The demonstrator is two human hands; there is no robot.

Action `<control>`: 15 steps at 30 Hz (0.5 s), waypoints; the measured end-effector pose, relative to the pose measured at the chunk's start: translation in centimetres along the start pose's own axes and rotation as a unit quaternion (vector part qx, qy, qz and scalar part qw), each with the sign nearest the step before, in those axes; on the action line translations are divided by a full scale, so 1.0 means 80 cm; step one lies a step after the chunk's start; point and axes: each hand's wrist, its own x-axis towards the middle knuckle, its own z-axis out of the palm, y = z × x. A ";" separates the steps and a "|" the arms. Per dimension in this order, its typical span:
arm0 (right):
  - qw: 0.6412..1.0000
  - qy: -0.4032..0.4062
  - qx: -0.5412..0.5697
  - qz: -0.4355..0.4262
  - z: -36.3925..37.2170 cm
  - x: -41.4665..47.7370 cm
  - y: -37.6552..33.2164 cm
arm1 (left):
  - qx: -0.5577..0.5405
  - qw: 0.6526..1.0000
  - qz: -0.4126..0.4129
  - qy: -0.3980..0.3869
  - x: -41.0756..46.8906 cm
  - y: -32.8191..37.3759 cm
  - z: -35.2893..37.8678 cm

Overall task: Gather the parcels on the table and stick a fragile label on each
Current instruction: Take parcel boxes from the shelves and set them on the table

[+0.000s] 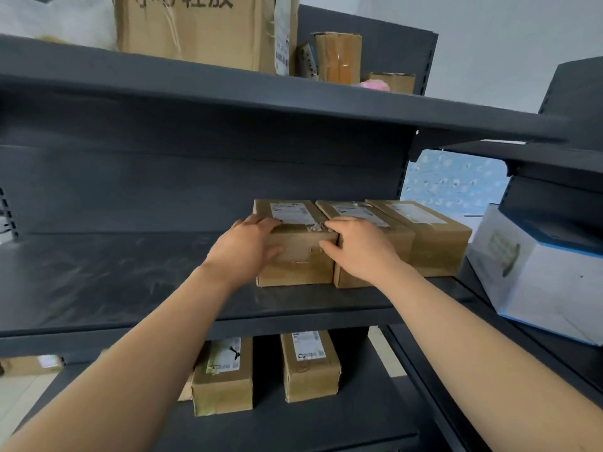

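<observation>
three brown cardboard parcels sit side by side towards the right end of the middle shelf (130, 272) of a dark grey rack, each with its long axis running front to back and a short end facing the person; the left parcel (300, 265) touches the middle parcel (404, 244), which touches the right parcel (440, 249). both hands are on the left parcel: the left hand (251, 243) grips its near left corner, fingers curled over the top edge and thumb on the end face, and the right hand (355, 246) holds its near right corner, fingertips at the seam with the middle parcel and thumb on the end face. clear tape crosses that end face. a white shipping label (290, 213) lies on top of each parcel, its print too small to read. on the top shelf a large carton (195, 31) bears big black chinese characters, cut off by the frame edge. on the lower shelf stand two more parcels (225, 380) (310, 367) with white barcode labels, unreadable. a white and blue box (538, 275) sits on the neighbouring rack at the right
</observation>
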 end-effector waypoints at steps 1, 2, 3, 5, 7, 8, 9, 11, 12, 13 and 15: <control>1.000 -0.003 0.002 -0.008 0.004 0.005 0.000 | -0.015 1.000 0.000 0.004 0.002 -0.009 0.001; 1.000 -0.004 0.003 -0.017 0.008 0.008 -0.001 | -0.027 1.000 -0.003 0.007 0.003 -0.019 0.000; 1.000 -0.002 0.005 -0.028 0.012 0.012 -0.005 | -0.037 0.999 -0.005 0.010 0.004 -0.029 -0.001; 0.999 0.002 0.010 -0.044 0.016 0.019 -0.016 | -0.051 0.999 -0.010 0.008 0.004 -0.047 -0.004; 0.999 0.000 0.019 -0.051 0.018 0.027 -0.029 | -0.064 0.998 -0.016 0.001 0.004 -0.063 -0.009; 0.998 -0.007 0.023 -0.051 0.018 0.032 -0.035 | -0.070 0.997 -0.017 0.001 0.005 -0.071 -0.010; 0.998 -0.017 0.026 -0.049 0.019 0.038 -0.040 | -0.078 0.997 -0.018 0.001 0.006 -0.078 -0.012; 0.998 -0.040 0.040 -0.040 0.022 0.048 -0.049 | -0.100 0.995 -0.026 -0.001 0.007 -0.090 -0.014; 0.997 -0.051 0.056 -0.030 0.025 0.051 -0.053 | -0.116 0.993 -0.034 -0.005 0.006 -0.094 -0.014; 0.995 -0.058 0.077 -0.018 0.029 0.054 -0.057 | -0.135 0.990 -0.040 -0.009 0.006 -0.097 -0.014; 0.992 -0.059 0.115 0.002 0.036 0.054 -0.065 | -0.165 0.986 -0.040 -0.006 0.006 -0.101 -0.011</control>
